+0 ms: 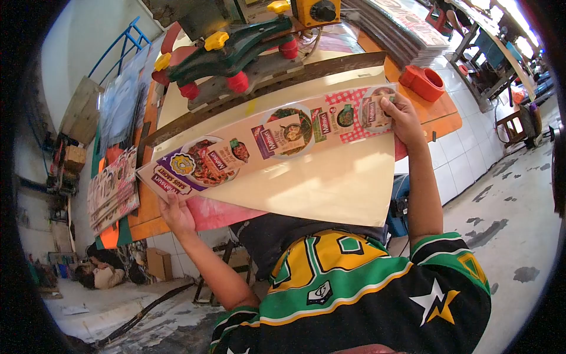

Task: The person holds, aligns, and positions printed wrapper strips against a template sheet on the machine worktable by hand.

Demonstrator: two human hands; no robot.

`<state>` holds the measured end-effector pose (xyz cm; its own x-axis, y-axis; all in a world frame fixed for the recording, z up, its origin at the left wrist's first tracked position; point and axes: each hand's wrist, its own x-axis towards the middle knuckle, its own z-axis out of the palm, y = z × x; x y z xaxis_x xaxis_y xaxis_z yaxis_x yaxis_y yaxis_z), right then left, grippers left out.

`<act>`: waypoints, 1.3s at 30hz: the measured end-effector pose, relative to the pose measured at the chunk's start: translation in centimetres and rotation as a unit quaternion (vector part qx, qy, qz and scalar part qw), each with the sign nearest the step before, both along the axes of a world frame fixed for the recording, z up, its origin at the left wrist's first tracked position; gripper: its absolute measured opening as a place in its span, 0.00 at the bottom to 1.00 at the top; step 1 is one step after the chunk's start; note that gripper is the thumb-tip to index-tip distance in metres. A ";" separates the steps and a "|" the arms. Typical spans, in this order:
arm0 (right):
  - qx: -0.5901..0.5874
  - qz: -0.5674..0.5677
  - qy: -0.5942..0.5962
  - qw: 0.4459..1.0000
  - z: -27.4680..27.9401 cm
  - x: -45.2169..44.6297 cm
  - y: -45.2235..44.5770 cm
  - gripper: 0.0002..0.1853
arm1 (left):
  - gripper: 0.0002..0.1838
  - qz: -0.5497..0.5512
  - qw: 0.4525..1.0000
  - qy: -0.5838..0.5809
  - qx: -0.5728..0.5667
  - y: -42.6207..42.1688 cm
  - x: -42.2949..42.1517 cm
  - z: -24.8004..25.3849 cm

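Observation:
A long printed strip (242, 141) with food pictures and a glossy clear surface is stretched between my two hands, tilted up to the right. My left hand (178, 217) grips its lower left corner, thumb on top. My right hand (403, 120) pinches the strip's right end, the thumb lying over the print. Under the strip lies a cream sheet (330, 183), with a pink sheet (221, 213) showing beneath it. Just beyond the strip runs a dark metal bar (342, 66), below a machine with a green metal arm (236, 50), red feet and yellow knobs.
Several printed strips (113, 192) are piled at the left, near clear plastic sheets (122, 106). A red ring-shaped object (422, 82) sits on the orange tabletop (443, 115) at right. Behind it stands a tall stack of printed sheets (407, 29). Another person (100, 271) is at lower left.

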<state>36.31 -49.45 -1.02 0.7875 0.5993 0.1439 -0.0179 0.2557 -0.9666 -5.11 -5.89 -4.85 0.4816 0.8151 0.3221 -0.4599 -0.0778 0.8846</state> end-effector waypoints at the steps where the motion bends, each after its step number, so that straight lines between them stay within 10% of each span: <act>1: 0.001 0.001 0.001 1.000 0.0 0.0 0.0 0.22 | 0.28 0.009 1.000 0.010 -0.006 0.0 0.0 0.0; 39: -0.058 -0.020 -0.008 0.998 1.0 -0.5 0.2 0.22 | 0.21 0.013 1.000 0.012 -0.012 -0.2 -0.1 0.0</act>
